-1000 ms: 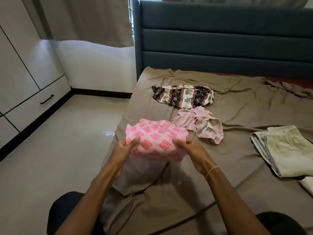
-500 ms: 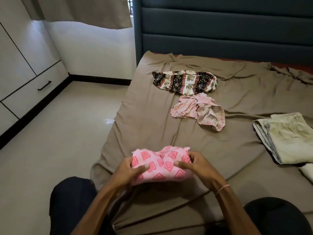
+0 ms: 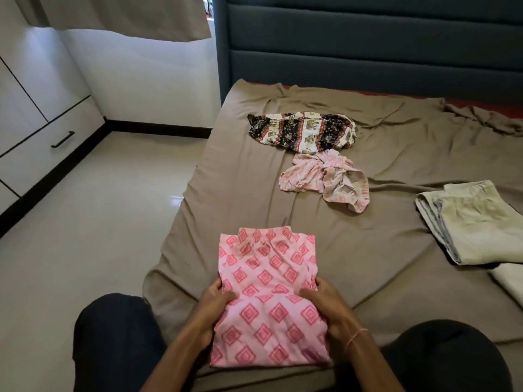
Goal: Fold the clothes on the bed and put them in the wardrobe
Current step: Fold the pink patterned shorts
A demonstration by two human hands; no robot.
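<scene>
Two hands are closed on one pink diamond-print garment [image 3: 266, 301]. Its left edge is gripped by the left hand [image 3: 215, 304] and its right edge by the right hand [image 3: 325, 309]. Both thumbs are laid on top; the fingers are tucked under the cloth and hidden. A thin bracelet [image 3: 357, 335] is worn on the right wrist.

The garment is folded into a long rectangle and is held at the near edge of the bed, over the brown sheet [image 3: 240, 171], between two dark-trousered knees [image 3: 113, 335]. Its far end appears to be laid on the sheet. Whether the near end is lifted cannot be told.

Other clothes on the sheet:
- A black-and-cream printed garment [image 3: 302, 134] is left unfolded near the blue headboard [image 3: 368, 38].
- A pale pink crumpled garment [image 3: 325, 179] is bunched just in front of it, touching or nearly touching.
- A folded beige garment [image 3: 475, 222] is set well apart to the right.
- A white folded item [image 3: 509, 281] is seen just beside the beige one, cut off by the frame edge.

The white wardrobe [image 3: 28, 108] is seen at far left, across the glossy floor [image 3: 85, 236], with its doors closed. A drawer with a black handle [image 3: 62, 139] is fitted low on it. A beige curtain [image 3: 127, 15] is hung above, beside the headboard.
</scene>
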